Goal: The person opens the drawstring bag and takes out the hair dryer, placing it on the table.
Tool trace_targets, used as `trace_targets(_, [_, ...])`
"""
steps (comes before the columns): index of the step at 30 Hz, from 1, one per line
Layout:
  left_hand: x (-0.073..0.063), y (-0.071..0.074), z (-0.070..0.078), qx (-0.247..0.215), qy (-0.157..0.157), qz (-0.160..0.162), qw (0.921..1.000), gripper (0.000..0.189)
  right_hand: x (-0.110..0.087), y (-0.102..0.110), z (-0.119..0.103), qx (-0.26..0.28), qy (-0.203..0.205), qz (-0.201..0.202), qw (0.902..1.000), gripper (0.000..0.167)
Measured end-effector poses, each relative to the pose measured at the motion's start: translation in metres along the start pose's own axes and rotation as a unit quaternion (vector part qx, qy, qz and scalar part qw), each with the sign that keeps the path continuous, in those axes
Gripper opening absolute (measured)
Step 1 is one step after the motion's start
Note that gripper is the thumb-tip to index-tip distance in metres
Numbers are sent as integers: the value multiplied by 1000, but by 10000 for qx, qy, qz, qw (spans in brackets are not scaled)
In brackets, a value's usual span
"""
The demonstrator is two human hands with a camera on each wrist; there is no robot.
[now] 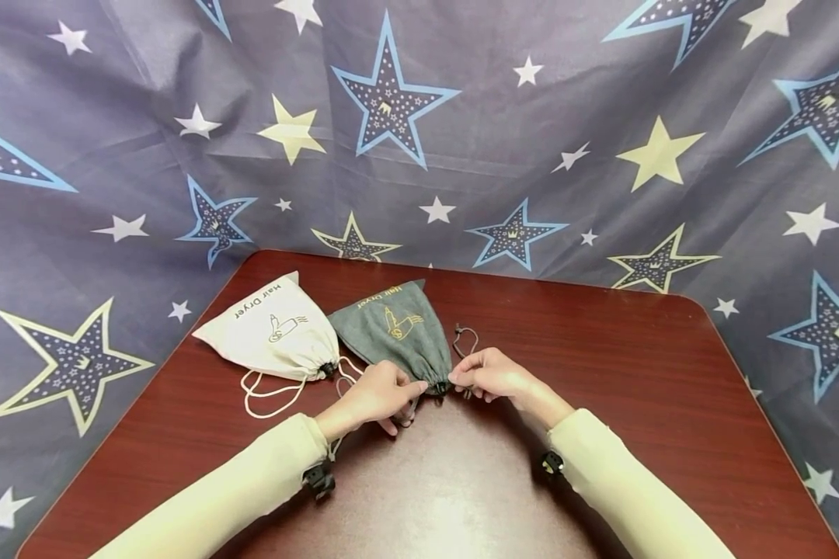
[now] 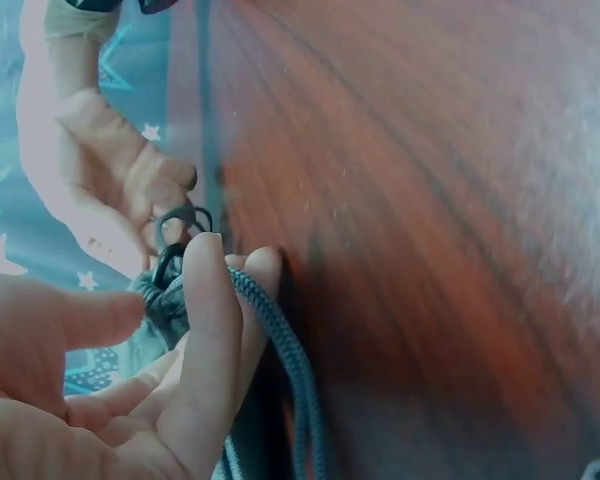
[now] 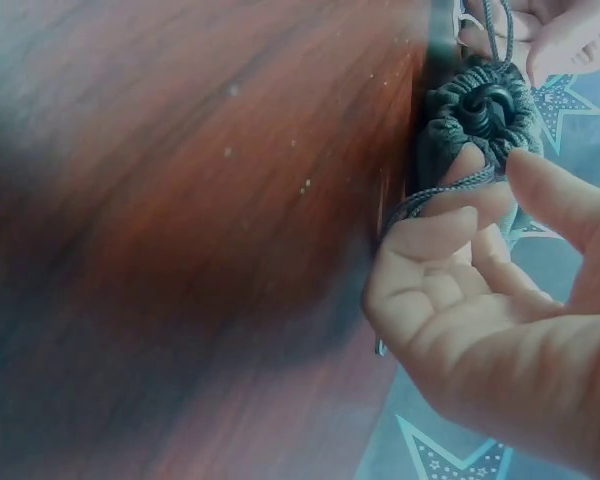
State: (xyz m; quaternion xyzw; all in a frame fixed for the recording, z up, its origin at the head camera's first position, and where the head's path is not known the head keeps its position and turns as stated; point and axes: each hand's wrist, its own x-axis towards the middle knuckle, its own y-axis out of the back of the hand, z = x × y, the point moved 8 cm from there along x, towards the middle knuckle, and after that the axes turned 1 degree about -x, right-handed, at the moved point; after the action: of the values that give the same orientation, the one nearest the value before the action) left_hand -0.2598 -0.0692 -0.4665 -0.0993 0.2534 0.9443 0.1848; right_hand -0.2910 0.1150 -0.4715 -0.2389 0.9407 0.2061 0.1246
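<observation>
A dark grey drawstring bag (image 1: 391,338), printed "Hair Dryer" with a yellow dryer picture, lies on the table with its gathered mouth towards me. My left hand (image 1: 377,392) is at the left side of this mouth, and a grey cord (image 2: 292,350) runs past its fingers. At the right side, my right hand (image 1: 495,374) holds the bag's drawstring (image 3: 445,190), which crosses its bent fingers near the thumb. Between the hands, a black cord stopper (image 3: 487,108) sits in the puckered opening. The bag's contents are hidden.
Left of the grey bag lies a cream drawstring bag (image 1: 273,330) with the same print, its white cord loops (image 1: 269,413) spread on the table. The reddish-brown table (image 1: 601,349) meets a star-patterned cloth (image 1: 566,116) at its back and sides.
</observation>
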Motion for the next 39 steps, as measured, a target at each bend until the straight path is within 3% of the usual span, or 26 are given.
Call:
trace_targets(4, [1,-5,-8,-855,296,-173,9957,38,2,-2,5,426,-261,-139,9987,16])
trace_targets(8, [3,-11,-14,-1595,586,-395,9847,37,1,-3,6,676,-365,-187,9969,15])
trace_targets(13, [5,-15,-20,-2122,845,-499,9723,38,1,-4,8,790,-429,-133,9959,12])
trace_targets(30, [10,-12,-25,-2340,972,-314,9669,28,3,-2,9,619,-392,23,9973,12])
trace_targets(39, [7,-10,-24,-2331,899,-213,9681,27,2,0,8,481,-364,93,9981,12])
